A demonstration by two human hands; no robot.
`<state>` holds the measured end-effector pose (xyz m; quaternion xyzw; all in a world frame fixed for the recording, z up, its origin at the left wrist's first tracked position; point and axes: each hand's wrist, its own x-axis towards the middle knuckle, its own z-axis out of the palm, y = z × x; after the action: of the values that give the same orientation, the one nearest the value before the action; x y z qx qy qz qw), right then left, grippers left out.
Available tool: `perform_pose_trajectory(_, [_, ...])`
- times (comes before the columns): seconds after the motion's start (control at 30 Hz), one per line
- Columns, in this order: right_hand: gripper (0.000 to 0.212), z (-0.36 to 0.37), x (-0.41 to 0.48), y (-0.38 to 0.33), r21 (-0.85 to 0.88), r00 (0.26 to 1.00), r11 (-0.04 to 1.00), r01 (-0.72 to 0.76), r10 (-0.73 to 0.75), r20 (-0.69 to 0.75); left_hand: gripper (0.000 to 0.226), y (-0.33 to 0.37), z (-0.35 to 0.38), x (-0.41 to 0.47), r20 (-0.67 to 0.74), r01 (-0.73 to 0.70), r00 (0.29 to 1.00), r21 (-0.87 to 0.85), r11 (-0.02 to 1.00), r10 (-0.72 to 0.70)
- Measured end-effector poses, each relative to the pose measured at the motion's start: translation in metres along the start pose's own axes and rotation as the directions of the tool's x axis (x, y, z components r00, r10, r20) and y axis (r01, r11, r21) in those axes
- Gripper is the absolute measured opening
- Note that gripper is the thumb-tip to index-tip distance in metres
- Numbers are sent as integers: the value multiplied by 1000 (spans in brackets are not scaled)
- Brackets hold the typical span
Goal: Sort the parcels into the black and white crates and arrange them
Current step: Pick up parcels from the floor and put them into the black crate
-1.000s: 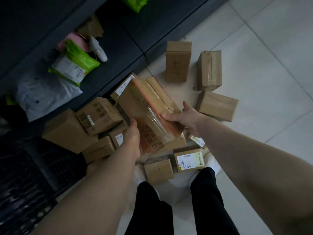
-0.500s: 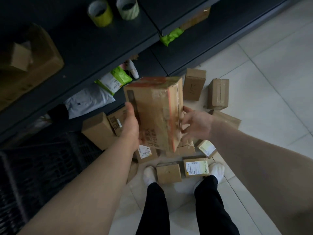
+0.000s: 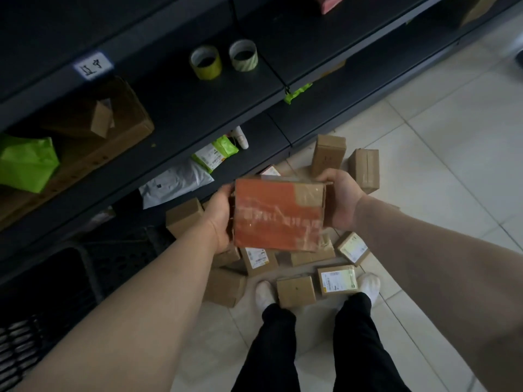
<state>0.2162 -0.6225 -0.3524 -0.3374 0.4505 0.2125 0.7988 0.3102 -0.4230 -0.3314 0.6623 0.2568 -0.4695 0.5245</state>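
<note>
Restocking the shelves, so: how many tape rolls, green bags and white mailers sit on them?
Tape rolls: 2
Green bags: 3
White mailers: 1
Total: 6

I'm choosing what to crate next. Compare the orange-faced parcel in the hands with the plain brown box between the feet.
The orange-faced parcel is held up between the left hand and the right hand; the plain brown box lies on the floor, untouched. The orange-faced parcel shows an orange face under glossy tape; the plain brown box shows bare brown card with no label. Both are cardboard parcels.
</note>
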Motion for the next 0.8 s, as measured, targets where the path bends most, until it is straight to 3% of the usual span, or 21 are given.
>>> perform_pose_trajectory(0.17, [58,39,-20,25,-122,996,989,85,-83,21,47,2,-38,-28,43,35,998,188,982,-44])
perform_pose_trajectory(0.3, [85,71,-40,36,-244,993,962,119,-118,19,29,-11,-61,-47,47,13,999,210,978,-23])
perform_pose_trajectory(0.47, [95,99,-68,52,-341,992,932,124,-114,51,27,-38,-88,-74,46,-56,998,142,988,50])
perform_pose_trajectory(0.63, [87,131,-104,83,-350,981,917,192,-171,90,24,-67,-118,-120,7,-136,991,30,990,136])
perform_pose_trajectory(0.73, [64,156,-123,100,-334,975,917,220,-194,110,37,-81,-144,-149,-75,-192,979,-41,981,188])
perform_pose_trajectory(0.8, [50,179,-131,109,-349,974,911,220,-183,134,34,-87,-167,-168,-111,-210,974,-85,974,200])
